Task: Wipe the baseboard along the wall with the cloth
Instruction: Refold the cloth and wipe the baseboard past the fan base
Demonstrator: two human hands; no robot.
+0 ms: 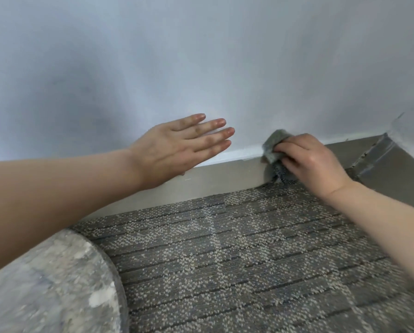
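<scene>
A beige baseboard (pixel 225 179) runs along the foot of a pale wall (pixel 201 68), rising from lower left to upper right. My right hand (pixel 309 162) grips a folded grey cloth (pixel 272 146) and presses it against the baseboard's top edge, with part of the cloth hanging down under my fingers. My left hand (pixel 177 147) lies flat and open against the wall just above the baseboard, to the left of the cloth, fingers pointing right.
Grey patterned carpet (pixel 237 248) covers the floor up to the baseboard. A room corner with a scuffed second baseboard (pixel 378 155) sits at the right. My knee in speckled light fabric (pixel 45 289) fills the lower left.
</scene>
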